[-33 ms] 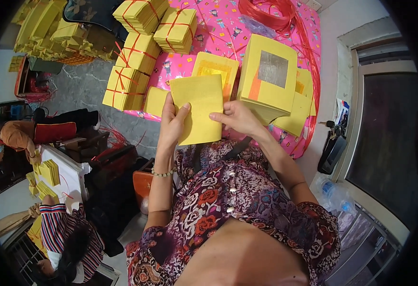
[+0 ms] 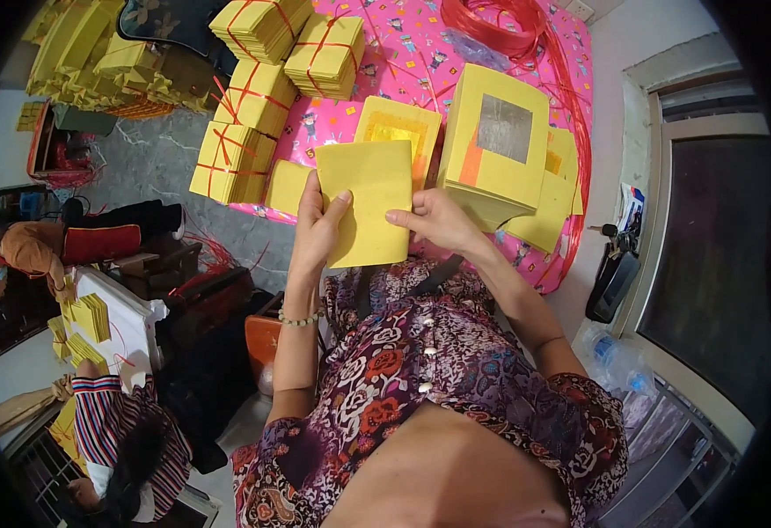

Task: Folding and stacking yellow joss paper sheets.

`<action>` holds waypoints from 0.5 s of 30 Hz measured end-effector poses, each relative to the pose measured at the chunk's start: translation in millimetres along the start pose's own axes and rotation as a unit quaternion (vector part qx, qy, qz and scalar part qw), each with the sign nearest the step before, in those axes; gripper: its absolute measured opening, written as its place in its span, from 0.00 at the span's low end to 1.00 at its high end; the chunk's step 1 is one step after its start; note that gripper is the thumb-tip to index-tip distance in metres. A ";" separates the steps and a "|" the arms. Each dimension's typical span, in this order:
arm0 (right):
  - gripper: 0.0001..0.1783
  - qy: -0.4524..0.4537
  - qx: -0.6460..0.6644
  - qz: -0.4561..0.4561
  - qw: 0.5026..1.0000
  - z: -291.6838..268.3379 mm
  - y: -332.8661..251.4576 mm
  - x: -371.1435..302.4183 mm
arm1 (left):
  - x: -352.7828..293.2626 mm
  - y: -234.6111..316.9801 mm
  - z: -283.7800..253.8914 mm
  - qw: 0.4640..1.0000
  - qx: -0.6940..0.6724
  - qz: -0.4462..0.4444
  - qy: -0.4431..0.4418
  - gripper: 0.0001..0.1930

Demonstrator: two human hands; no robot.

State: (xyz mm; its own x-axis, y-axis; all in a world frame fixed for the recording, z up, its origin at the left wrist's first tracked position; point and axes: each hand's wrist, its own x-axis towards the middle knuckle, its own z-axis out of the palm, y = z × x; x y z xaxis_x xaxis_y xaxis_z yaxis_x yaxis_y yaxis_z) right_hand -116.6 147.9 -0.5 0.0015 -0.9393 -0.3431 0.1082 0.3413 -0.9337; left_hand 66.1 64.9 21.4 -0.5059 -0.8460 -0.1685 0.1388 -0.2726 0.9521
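Observation:
A piece of yellow paper (image 2: 373, 207), perhaps folded or several sheets deep, is held upright just in front of my body at the table's near edge. My left hand (image 2: 322, 224) grips its left side, thumb on the face toward me. My right hand (image 2: 442, 220) pinches the right edge between thumb and fingers. Right behind it lies a yellow sheet with a shiny gold and orange patch (image 2: 394, 123). A tall stack of yellow paper (image 2: 500, 150), topped by a silver square and an orange strip, stands beside my right hand.
Bundles of yellow paper (image 2: 236, 163) tied with red strips stand at the table's left. A coil of red plastic strip (image 2: 500, 25) lies at the back of the pink tablecloth (image 2: 412, 44). Two people work at a white table (image 2: 135, 330) on the left. A window (image 2: 711, 238) is at the right.
The paper's top edge has dipped slightly toward me. Both hands keep the same grip.

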 end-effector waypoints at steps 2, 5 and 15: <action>0.15 -0.018 0.020 0.010 1.000 1.7 1.1 0.4 | -0.2 1.4 0.1 1.000 0.012 -0.002 0.007 0.23; 0.14 -0.011 0.019 -0.015 1.000 4.1 -2.6 1.1 | -1.6 -0.7 -0.2 1.000 -0.012 0.003 0.029 0.21; 0.12 -0.034 0.045 0.027 0.998 9.7 11.2 -3.1 | 2.2 0.6 -8.5 0.992 -0.007 0.073 0.107 0.19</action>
State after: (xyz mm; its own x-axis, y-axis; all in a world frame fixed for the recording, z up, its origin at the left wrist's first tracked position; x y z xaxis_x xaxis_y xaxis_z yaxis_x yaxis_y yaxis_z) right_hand -105.7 154.2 -8.9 0.0763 -0.9210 -0.3820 0.1959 0.3895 -0.9000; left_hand 72.3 59.0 19.5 -0.2869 -0.9546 -0.0804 0.2097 -0.1445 0.9670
